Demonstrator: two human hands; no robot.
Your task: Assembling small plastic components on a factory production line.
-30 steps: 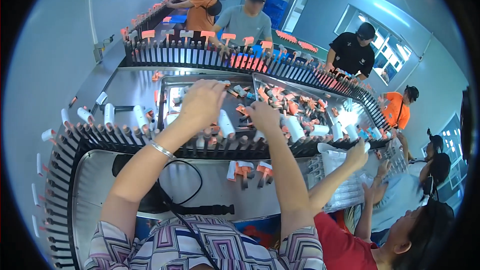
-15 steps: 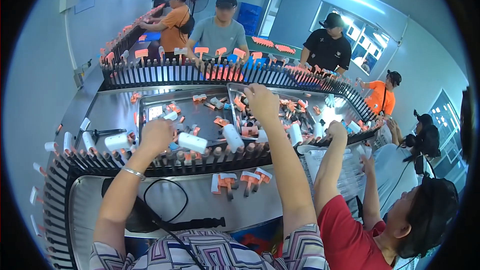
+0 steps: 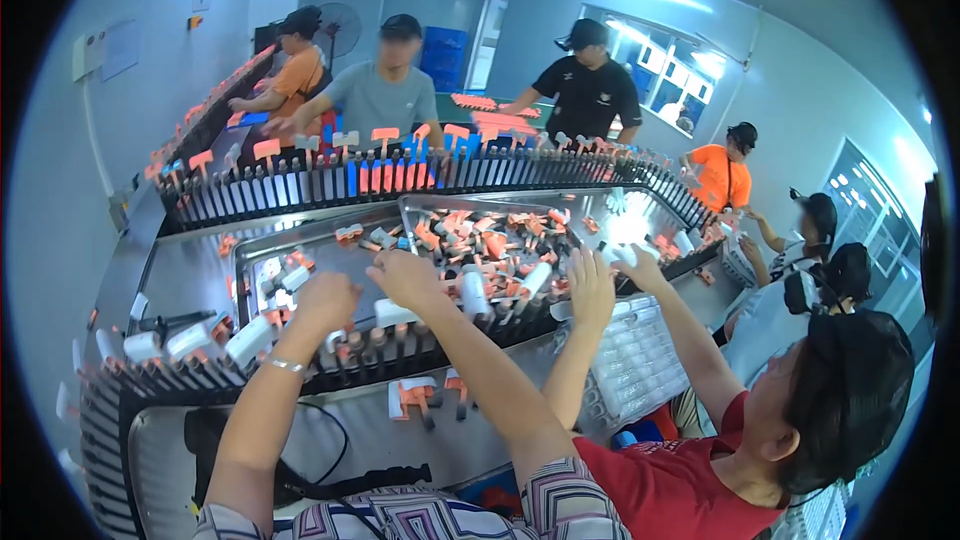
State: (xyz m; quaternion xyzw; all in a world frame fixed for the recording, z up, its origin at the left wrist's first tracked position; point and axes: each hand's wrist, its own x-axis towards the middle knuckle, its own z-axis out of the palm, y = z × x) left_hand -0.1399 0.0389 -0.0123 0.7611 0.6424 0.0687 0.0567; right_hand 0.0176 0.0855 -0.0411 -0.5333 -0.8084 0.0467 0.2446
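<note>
My left hand [image 3: 330, 302], with a bracelet on its wrist, is curled above the near row of upright black pegs [image 3: 378, 342]. Just right of it, my right hand [image 3: 408, 280] bends its fingers downward over the edge of a metal tray [image 3: 242, 275]. Both hands look closed, but whatever lies in their fingers is hidden. A white-topped T-shaped piece [image 3: 395, 313] stands on the pegs below my right hand. Further along the row is another white piece [image 3: 475, 292]. Several white pieces [image 3: 250, 340] lean left of my left wrist.
A second metal tray [image 3: 408, 208] holds loose orange, grey and white parts. A far peg row [image 3: 290, 185] carries orange T-shaped pieces. At right, a red-sleeved co-worker [image 3: 690, 460] reaches beside me, over clear plastic trays [image 3: 640, 360]. A black bag [image 3: 215, 450] with a cable lies near my left forearm.
My view has swung right. My right hand has come down and left, close to my left hand. The red-sleeved co-worker's hands have moved forward over the bench.
</note>
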